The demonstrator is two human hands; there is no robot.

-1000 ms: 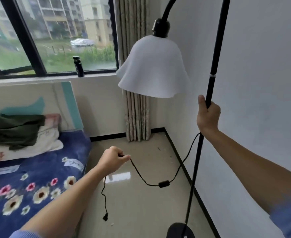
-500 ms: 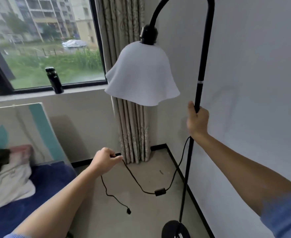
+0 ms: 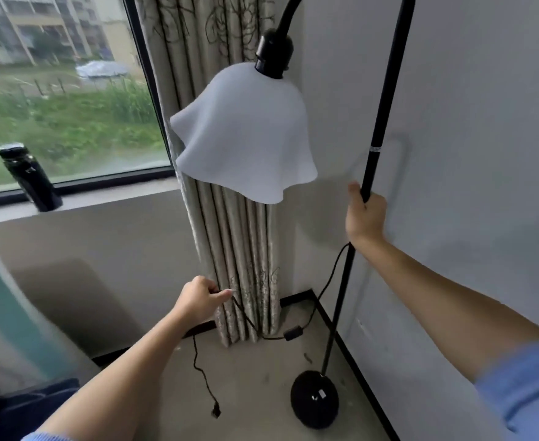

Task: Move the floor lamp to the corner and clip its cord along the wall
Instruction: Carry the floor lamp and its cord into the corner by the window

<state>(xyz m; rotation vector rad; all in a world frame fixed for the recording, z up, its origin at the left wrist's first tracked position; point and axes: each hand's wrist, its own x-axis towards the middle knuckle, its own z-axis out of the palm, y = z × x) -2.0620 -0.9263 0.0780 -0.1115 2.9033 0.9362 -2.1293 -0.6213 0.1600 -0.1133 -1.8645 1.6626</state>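
Note:
A black floor lamp stands close to the room's corner. Its thin pole (image 3: pixel 385 90) runs up along the right wall and its round base (image 3: pixel 315 398) is near the floor by the skirting. The white wavy shade (image 3: pixel 245 132) hangs in front of the curtain. My right hand (image 3: pixel 365 214) grips the pole at mid height. My left hand (image 3: pixel 199 297) pinches the black cord (image 3: pixel 325 288), which sags from the pole through an inline switch (image 3: pixel 293 333) to my fingers. The plug end (image 3: pixel 215 410) dangles below my left hand.
A patterned beige curtain (image 3: pixel 230 265) fills the corner beside the window (image 3: pixel 55 90). A black bottle (image 3: pixel 29 176) stands on the sill. The bed's headboard (image 3: pixel 4 307) and blue cover (image 3: pixel 23 405) lie at lower left. Black skirting (image 3: pixel 350 354) lines the right wall.
The lamp and both hands have come closer to the curtained corner. The base now sits further into the corner, and the bed has slid out to the left of view.

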